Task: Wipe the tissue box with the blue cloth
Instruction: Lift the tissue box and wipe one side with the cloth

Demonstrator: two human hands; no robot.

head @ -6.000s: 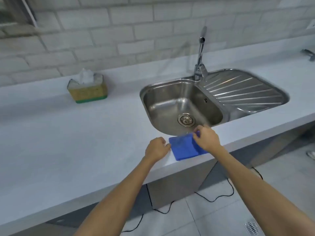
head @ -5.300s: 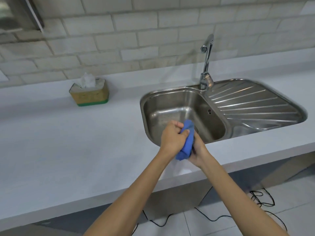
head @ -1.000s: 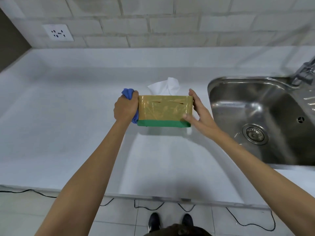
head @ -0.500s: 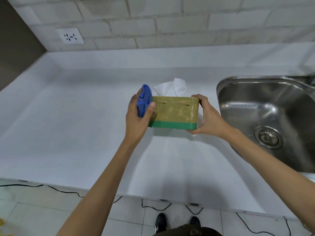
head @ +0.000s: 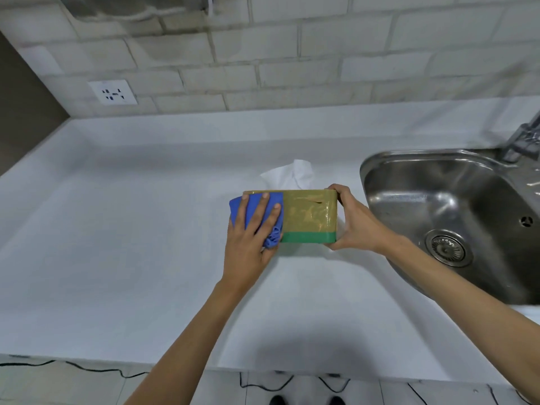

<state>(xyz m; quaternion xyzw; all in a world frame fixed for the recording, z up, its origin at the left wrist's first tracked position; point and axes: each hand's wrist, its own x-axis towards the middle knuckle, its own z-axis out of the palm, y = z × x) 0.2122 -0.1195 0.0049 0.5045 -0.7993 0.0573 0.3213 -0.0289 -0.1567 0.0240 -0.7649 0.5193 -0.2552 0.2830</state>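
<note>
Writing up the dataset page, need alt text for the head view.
A person's left hand presses a blue cloth flat on the near face of a gold-and-green tissue box, which the right hand holds above a white counter. A steel sink lies to the right.

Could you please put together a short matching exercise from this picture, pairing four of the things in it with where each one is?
Things:
1. blue cloth
2. tissue box
3. sink
4. wall socket

Places:
A. set into the counter at the right
B. on the tiled wall, upper left
C. under the left hand, pressed on the box's near side
D. gripped at its right end by the right hand

Pairs: 1-C, 2-D, 3-A, 4-B
</note>
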